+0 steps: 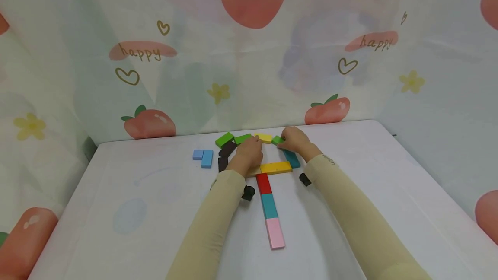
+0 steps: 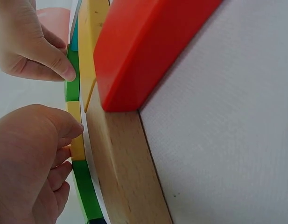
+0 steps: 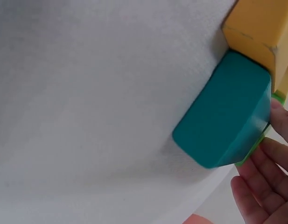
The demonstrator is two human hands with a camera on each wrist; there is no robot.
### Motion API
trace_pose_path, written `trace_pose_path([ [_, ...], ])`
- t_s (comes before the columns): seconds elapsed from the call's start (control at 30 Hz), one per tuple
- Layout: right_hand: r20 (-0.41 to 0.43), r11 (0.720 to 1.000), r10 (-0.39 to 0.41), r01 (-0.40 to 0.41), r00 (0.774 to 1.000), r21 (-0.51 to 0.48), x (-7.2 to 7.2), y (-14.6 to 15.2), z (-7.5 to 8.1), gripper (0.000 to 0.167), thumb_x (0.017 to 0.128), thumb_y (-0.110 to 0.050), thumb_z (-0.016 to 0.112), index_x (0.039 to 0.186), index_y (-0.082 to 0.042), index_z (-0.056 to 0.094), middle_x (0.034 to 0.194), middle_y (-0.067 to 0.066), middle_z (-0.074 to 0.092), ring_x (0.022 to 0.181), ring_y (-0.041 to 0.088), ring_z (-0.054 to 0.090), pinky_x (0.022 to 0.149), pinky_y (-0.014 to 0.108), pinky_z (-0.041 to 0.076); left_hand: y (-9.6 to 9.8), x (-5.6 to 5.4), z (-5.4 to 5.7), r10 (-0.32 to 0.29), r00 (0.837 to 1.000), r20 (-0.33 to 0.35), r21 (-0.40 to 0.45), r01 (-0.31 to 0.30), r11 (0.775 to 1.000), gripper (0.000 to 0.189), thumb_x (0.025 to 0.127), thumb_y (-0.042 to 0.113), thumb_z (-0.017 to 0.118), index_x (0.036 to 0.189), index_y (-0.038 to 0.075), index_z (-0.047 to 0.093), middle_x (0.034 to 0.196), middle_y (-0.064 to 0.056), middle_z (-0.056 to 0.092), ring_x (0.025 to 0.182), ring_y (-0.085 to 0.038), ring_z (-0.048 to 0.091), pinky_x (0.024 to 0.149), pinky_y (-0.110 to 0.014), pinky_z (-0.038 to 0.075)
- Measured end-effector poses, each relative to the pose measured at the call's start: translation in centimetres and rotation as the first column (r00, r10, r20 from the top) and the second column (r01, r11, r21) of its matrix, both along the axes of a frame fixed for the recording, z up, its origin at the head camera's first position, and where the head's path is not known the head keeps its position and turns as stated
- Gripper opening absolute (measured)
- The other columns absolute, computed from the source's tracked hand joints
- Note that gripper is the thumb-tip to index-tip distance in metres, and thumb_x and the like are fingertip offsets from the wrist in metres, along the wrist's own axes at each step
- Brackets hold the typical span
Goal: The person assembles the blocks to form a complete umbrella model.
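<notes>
At the back of the table, blocks are laid out in a ring. My right hand point(image 1: 296, 140) pinches a small green block point(image 1: 277, 140) at the far right of it, beside a dark teal block point(image 1: 292, 159). Thumb and curled fingers of my left hand point(image 1: 250, 152) hold the far yellow block point(image 2: 76, 135), its thumb tip over the top edge. That yellow block lies between the right-hand green block and another green block point(image 2: 87, 191). Closer to me are an orange-yellow block point(image 1: 277, 167) and a plain wooden block point(image 2: 127, 172), partly hidden by my left hand in the head view.
A red block point(image 1: 264, 184), a teal block point(image 1: 269, 205) and a pink block point(image 1: 275, 233) form a line towards me. Dark blocks point(image 1: 227, 148) and a tilted green block point(image 1: 224, 139) lie left of my left hand. Two blue blocks point(image 1: 207, 159) sit farther left. A printed cloth backdrop point(image 1: 249, 77) stands behind.
</notes>
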State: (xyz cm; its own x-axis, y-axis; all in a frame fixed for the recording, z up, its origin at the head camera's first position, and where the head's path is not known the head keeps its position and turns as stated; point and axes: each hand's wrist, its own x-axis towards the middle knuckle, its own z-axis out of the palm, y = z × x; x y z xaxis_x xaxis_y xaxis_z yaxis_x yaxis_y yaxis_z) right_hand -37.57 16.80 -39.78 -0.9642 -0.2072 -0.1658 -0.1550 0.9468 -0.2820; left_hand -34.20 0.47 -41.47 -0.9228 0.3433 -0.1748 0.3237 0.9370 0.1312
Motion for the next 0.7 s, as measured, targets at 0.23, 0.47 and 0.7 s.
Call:
trace_pose_path([
  [0.23, 0.009, 1.000, -0.026, 0.026, 1.000, -0.006, -0.04, -0.20, 0.18, 0.030, 0.082, -0.021, 0.070, 0.098, 0.004, 0.065, 0.076, 0.009, 0.055, 0.072, 0.023, 0.050, 0.061, 0.029, 0.040, -0.11, -0.02, 0.05, -0.013, 1.000, -0.010, -0.026, 0.013, 1.000, 0.049, 0.096, 0.025, 0.047, 0.141, 0.009, 0.036, 0.147, -0.006, 0.029, 0.134, -0.020, 0.025, 0.106, -0.034, 0.023],
  [0.47, -0.003, 0.999, -0.035, 0.035, 0.999, 0.003, -0.04, -0.36, 0.23, 0.031, 0.082, -0.025, 0.070, 0.093, 0.003, 0.065, 0.070, 0.008, 0.051, 0.067, 0.022, 0.048, 0.055, 0.027, 0.037, -0.13, -0.15, -0.03, -0.012, 1.000, -0.006, -0.022, 0.012, 1.000, 0.049, 0.096, 0.025, 0.047, 0.141, 0.009, 0.036, 0.147, -0.006, 0.029, 0.134, -0.020, 0.024, 0.107, -0.034, 0.022],
  [0.7, 0.002, 0.999, -0.038, 0.038, 0.999, -0.004, 0.04, -0.33, 0.33, 0.031, 0.081, -0.025, 0.071, 0.092, 0.004, 0.064, 0.070, 0.008, 0.051, 0.067, 0.022, 0.048, 0.055, 0.027, 0.037, -0.07, -0.19, 0.08, -0.010, 1.000, 0.007, -0.028, 0.010, 1.000, 0.050, 0.095, 0.026, 0.048, 0.141, 0.008, 0.036, 0.147, -0.006, 0.029, 0.134, -0.020, 0.025, 0.106, -0.034, 0.023],
])
